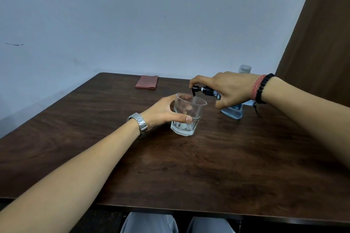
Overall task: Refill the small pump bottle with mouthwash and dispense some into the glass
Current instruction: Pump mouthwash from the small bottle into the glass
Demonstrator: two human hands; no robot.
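Observation:
A clear faceted glass (187,117) stands on the dark wooden table (189,166). My left hand (164,111) grips it from the left, thumb across the front. My right hand (227,89) holds the small pump bottle tilted over the glass. Its black pump head (200,90) shows, with the spout hanging over the glass's rim and my forefinger on top of the pump. The bottle's body is mostly hidden in my palm. Behind my right hand stands the large mouthwash bottle (233,110), holding pale blue liquid, its clear cap (244,68) showing above my wrist.
A folded reddish cloth (146,82) lies at the table's far side, near the pale wall. A brown curtain (322,43) hangs at the right. My knees (176,223) show under the table's near edge.

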